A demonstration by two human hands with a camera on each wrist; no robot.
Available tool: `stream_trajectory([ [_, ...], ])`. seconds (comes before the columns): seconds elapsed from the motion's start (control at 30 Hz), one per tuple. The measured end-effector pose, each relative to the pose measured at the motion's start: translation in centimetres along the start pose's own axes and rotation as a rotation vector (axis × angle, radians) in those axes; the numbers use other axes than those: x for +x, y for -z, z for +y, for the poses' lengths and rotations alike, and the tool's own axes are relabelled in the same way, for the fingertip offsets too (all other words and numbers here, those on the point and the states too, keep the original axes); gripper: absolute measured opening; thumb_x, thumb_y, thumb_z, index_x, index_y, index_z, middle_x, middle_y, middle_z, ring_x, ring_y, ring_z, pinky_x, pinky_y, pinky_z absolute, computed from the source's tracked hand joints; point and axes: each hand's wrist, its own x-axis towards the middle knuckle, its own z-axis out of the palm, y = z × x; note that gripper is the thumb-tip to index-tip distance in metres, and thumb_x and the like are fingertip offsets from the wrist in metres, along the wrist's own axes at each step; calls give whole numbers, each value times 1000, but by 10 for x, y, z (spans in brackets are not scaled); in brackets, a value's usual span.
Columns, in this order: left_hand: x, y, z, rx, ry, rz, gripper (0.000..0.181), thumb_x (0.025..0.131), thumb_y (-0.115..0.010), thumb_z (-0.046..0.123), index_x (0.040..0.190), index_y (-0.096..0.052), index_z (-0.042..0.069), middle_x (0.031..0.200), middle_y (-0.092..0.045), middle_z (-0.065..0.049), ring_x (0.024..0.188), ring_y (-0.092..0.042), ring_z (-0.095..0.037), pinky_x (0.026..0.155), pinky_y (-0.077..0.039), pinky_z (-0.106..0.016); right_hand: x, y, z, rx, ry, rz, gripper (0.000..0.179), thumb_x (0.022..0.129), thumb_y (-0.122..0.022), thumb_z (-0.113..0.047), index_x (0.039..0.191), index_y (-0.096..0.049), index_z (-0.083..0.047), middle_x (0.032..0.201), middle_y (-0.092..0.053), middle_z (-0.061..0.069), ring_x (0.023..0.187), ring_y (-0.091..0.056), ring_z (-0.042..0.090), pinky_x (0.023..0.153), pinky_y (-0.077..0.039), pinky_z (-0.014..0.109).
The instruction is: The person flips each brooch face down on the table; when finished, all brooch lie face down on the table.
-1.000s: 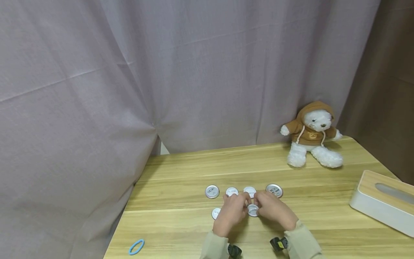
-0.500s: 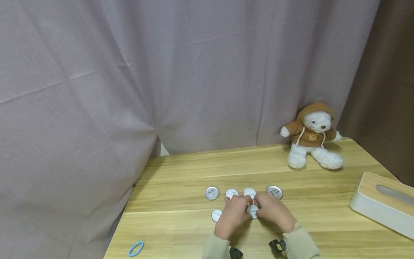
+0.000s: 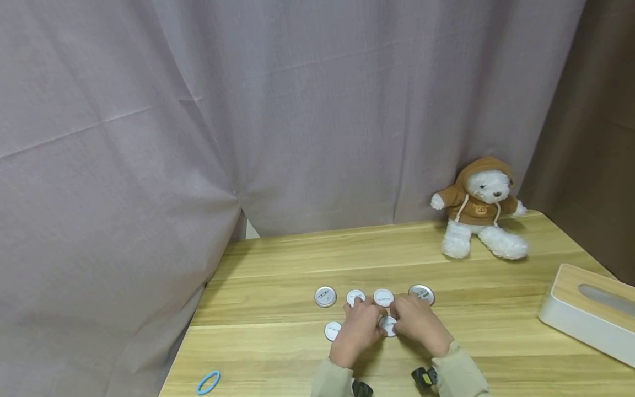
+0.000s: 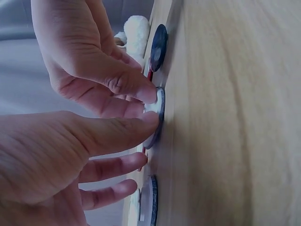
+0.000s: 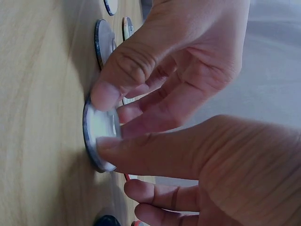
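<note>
A round pin-back button badge [image 3: 388,326], white back upward, lies between my two hands over the wooden table. My left hand [image 3: 361,326] pinches its left side and my right hand [image 3: 420,324] its right. Both thumbs rest on the badge's back in the right wrist view, where its dark rim [image 5: 87,134] stands tilted close to the tabletop. Fingers hide part of its pin. Just beyond the hands are a white-backed badge [image 3: 383,298] and another badge [image 3: 355,298], partly covered by the left fingers. One more badge [image 3: 333,331] lies left of my left hand.
Two silver-backed badges, a left one [image 3: 325,296] and a right one [image 3: 421,294], end the back row. A blue ring [image 3: 208,382] lies front left. A teddy bear [image 3: 480,212] in a brown hoodie sits back right, and a tissue box [image 3: 585,331] stands at the right.
Both hands stay at the same badge with only small finger shifts. The right fingers have drawn slightly away from the white-backed badge behind, showing more of it. The other things keep their places.
</note>
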Motion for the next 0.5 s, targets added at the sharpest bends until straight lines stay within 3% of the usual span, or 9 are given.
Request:
stream_trajectory([
  [0.27,-2,1,2,15,-27,9,23,71,-89,31,91,-80,25,99,-66,4,85,-54,-18,78,-45,-48,-1,-1,-1,-17,-8,13,30,56,-68,10,59,-51,-14,64,-49,-4,66,-44,20,62,-38,40],
  [0.5,-1,3,4,31,-9,-17,17,74,-87,32,83,-76,23,89,-61,6,81,-52,-17,76,-44,-46,-4,4,1,-14,9,12,27,61,-69,5,62,-52,-16,63,-48,-7,67,-45,18,66,-38,43],
])
